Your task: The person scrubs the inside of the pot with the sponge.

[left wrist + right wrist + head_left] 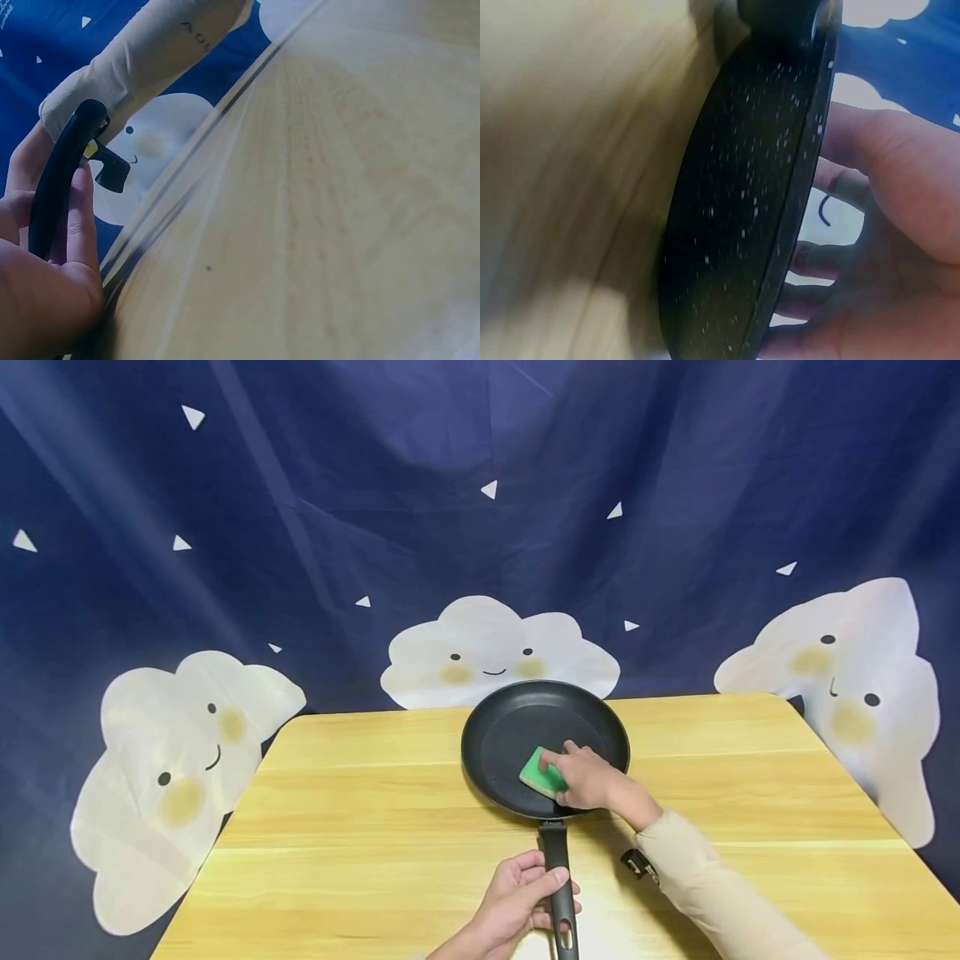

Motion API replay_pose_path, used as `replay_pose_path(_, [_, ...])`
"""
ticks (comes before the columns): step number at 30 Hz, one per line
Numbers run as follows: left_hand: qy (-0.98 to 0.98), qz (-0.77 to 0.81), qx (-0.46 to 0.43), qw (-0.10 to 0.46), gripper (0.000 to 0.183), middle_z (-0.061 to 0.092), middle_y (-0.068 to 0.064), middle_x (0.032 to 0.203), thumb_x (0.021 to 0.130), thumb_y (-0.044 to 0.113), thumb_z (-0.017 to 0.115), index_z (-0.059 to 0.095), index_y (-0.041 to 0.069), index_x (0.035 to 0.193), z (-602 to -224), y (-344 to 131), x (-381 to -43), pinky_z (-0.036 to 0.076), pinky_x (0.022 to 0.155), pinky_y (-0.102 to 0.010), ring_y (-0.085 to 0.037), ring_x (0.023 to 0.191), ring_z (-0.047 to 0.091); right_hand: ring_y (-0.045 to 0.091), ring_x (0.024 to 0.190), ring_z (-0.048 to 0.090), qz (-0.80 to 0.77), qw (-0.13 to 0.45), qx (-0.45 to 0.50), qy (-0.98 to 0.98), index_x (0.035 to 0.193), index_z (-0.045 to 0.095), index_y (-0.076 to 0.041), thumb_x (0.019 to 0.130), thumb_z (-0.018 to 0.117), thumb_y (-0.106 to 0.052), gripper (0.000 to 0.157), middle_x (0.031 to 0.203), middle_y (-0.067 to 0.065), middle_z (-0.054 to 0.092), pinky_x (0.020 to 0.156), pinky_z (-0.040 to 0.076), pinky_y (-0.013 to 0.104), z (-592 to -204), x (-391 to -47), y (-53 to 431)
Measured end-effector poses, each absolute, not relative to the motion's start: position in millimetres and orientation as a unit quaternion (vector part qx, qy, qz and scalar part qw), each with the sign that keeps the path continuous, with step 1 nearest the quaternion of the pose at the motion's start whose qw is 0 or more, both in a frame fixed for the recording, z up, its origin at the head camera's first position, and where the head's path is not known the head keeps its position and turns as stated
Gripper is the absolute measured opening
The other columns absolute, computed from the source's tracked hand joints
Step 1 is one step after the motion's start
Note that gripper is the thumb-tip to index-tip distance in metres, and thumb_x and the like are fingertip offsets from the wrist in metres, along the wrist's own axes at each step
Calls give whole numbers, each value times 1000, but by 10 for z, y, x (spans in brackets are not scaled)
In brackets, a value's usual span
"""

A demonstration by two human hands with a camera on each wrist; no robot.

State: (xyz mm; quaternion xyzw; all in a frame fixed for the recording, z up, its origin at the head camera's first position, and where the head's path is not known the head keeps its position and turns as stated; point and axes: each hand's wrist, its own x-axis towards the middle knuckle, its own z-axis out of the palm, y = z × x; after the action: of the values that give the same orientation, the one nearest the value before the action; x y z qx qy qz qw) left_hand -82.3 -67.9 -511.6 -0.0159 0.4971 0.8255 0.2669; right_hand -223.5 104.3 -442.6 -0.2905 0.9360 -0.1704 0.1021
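A black frying pan [498, 735] lies on the table, its handle pointing toward me. My left hand [516, 893] grips the handle [555, 843], thumb on top; the left wrist view shows the fingers around that dark handle [58, 180]. Inside the pan, my right hand [588, 777] holds a green sponge [536, 770] with a pale lower layer against the pan's bottom, right of its middle. In the right wrist view the speckled outer wall of the pan [735, 202] hides the sponge, with the right hand [900, 232] reaching over the rim.
The wooden table [360, 827] extends to both sides of the pan. Behind it hangs a dark blue cloth [420, 527] with white clouds and triangles. A small black object [639, 864] shows beside the right sleeve [705, 877].
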Motion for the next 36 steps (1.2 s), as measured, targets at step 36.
replay_pose_path(36, [491,830,14,263,37,73,-14,97,98,14,70,56,-9,124,-5112,-702,-802,61,58,-26,-22,81,75,34,109,62,-302,44,-325,895,125,71,-8,91,73,-8,34,116,13,68,85,54,50,-4610,-2003,785])
